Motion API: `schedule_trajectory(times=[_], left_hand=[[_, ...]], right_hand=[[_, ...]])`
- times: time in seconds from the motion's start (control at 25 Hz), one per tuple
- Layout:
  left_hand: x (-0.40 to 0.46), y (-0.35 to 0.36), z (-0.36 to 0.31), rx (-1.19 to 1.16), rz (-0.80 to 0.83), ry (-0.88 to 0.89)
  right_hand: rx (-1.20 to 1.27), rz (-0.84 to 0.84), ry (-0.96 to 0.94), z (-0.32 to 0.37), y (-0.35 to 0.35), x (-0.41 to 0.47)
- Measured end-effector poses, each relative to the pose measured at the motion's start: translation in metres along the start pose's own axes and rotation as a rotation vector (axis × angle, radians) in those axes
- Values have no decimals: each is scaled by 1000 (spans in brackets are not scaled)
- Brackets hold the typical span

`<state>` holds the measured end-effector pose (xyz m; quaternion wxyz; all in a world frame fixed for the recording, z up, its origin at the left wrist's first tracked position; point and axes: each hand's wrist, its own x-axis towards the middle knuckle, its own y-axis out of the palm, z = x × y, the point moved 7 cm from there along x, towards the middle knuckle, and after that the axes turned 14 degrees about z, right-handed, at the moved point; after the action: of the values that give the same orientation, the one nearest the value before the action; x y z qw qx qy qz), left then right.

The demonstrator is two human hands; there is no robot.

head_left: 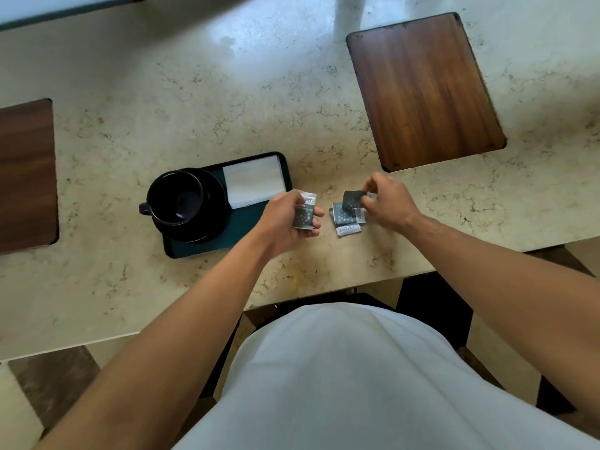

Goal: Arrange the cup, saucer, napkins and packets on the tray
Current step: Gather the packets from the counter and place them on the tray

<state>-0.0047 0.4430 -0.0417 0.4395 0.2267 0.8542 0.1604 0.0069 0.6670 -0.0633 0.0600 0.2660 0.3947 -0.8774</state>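
The packets are the matter in hand: the left hand (285,219) grips a small stack of them (304,213) between thumb and curled fingers, just off the tray's right edge, while the right hand (386,203) pinches one more packet (353,199) by its upper corner above the few left lying on the surface (345,219). To do this well, I would square each new packet onto the held stack, printed faces one way, then set the stack on the bare strip of tray at about 5 o'clock from the cup, clear of the napkins. The packets are flat little sachets, dark with pale speckles and white crimped ends; they look like slippery film, though the view is too soft to be sure, so a loose grip may let them fan out. The tray (238,237) is a dark, rounded rectangle with a low lip. On it sits a glossy black cup (177,198), handle toward 9 o'clock, resting on its black saucer (216,203), and at 2 o'clock from the cup lie white, soft-looking folded napkins (253,181). The surface (194,102) is pale veined stone, polished enough to glare, with a dark wood-grain panel (422,92) set at 1 o'clock.
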Motion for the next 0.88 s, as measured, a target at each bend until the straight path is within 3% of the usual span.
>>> schedule_trajectory(times=[0.2,0.44,0.68,0.88], left_hand=[[-19,-17,15,-150,52,-54],[-24,-23,24,-182,95,-70],[-32,-8,28,-124,234,-33],[-32,-10,25,-70,160,55]], right_hand=[[264,22,-121,39,-4,-10],[355,151,-314,98,3,-26],[159,282,-403,124,26,-34],[181,271,-386,119,36,-35]])
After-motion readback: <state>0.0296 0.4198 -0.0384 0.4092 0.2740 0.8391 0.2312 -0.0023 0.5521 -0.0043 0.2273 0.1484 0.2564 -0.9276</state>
